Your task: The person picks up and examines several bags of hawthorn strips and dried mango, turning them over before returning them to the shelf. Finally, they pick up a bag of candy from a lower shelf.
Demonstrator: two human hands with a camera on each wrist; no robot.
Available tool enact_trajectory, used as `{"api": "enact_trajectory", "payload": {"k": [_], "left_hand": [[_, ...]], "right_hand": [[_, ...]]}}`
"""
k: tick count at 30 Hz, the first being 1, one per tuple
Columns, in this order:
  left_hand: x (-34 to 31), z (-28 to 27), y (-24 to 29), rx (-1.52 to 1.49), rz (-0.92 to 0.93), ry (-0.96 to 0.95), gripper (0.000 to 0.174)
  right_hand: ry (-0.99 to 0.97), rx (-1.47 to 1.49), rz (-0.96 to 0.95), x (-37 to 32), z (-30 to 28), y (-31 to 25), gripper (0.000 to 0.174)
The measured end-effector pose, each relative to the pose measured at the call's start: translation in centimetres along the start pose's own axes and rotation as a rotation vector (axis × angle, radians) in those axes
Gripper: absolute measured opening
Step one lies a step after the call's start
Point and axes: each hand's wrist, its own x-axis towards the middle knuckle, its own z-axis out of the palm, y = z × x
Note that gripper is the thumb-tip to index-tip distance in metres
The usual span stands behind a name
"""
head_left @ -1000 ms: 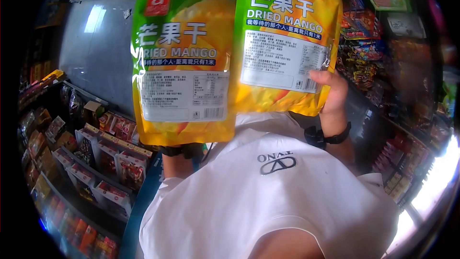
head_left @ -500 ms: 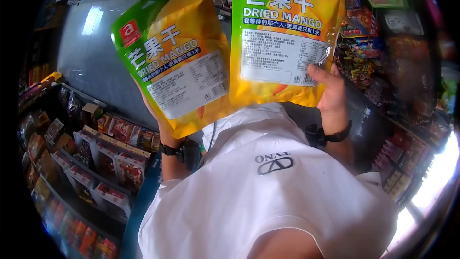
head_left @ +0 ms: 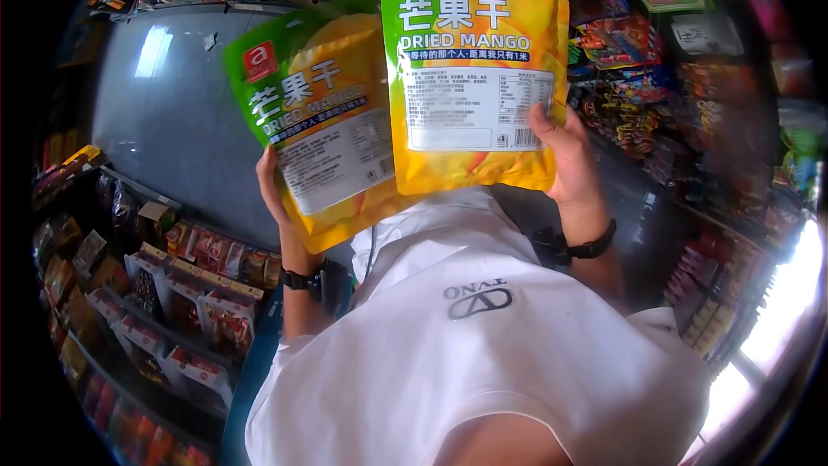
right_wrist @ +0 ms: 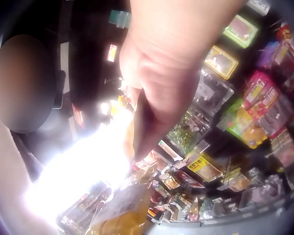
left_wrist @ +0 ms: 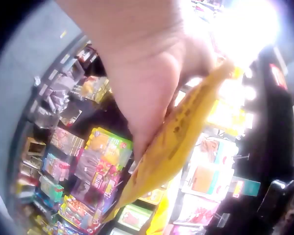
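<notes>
I hold two bags of dried mango in front of me, one in each hand. My left hand grips the left bag at its lower left edge. The fingers go behind the bag, so the head view shows only the side of the hand. In the left wrist view the fingers curl round the yellow edge of this bag.

My right hand pinches the right bag at its lower right corner. The thumb lies on the front, at the edge of the white label, and the other fingers are hidden behind.

The right bag stands upright, and its long axis goes straight up from my hand. The left bag is tilted, its top leans to the left, and it sits lower. The left edge of the right bag lies over the right side of the left bag, so the right one is nearer to my eyes.

Under the bags is my white shirt. At the left is a shelf of snacks.
</notes>
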Motion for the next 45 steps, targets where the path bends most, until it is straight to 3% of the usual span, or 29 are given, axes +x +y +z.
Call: {"api": "enact_trajectory", "payload": {"k": [2, 5, 8, 11, 15, 18, 27, 33, 42, 45], "left_hand": [[0.8, 1.3, -0.5, -0.051, -0.145, 0.098, 0.047], [0.8, 2.1, -0.9, -0.337, -0.367, -0.079, 0.059], [0.7, 2.4, -1.0, -0.527, -0.475, -0.128, 0.066], [0.7, 1.4, -1.0, -0.360, -0.445, -0.035, 0.063], [0.3, 1.3, -1.1, -0.144, -0.419, 0.074, 0.054], [0.1, 1.2, -0.8, 0.135, -0.393, -0.025, 0.049], [0.4, 0.9, -1.0, 0.202, -0.343, 0.111, 0.043], [0.5, 1.4, -0.6, 0.202, -0.331, 0.019, 0.043], [1.3, 1.1, -1.2, 0.296, -0.347, 0.059, 0.040], [1.4, 1.9, -1.6, 0.346, -0.326, 0.134, 0.041]], "right_hand": [[0.008, -0.019, -0.010, 0.1, -0.2, 0.0, 0.038], [0.020, -0.031, 0.002, 0.2, -0.1, 0.2, 0.036], [0.055, -0.024, -0.029, 0.5, 0.3, 0.5, 0.035], [0.021, -0.025, -0.039, 1.1, -0.7, 0.7, 0.040], [0.137, -0.047, -0.075, 1.4, -2.3, 0.3, 0.041], [0.152, -0.064, -0.110, 1.4, -2.8, -0.1, 0.041], [0.199, -0.057, -0.151, 1.8, -4.6, -0.7, 0.040], [0.211, -0.112, -0.204, 1.7, -4.5, -0.7, 0.039], [0.362, -0.313, -0.351, 1.1, -2.5, -0.3, 0.037], [0.381, -0.343, -0.247, 1.1, -1.3, 0.7, 0.027]]}}
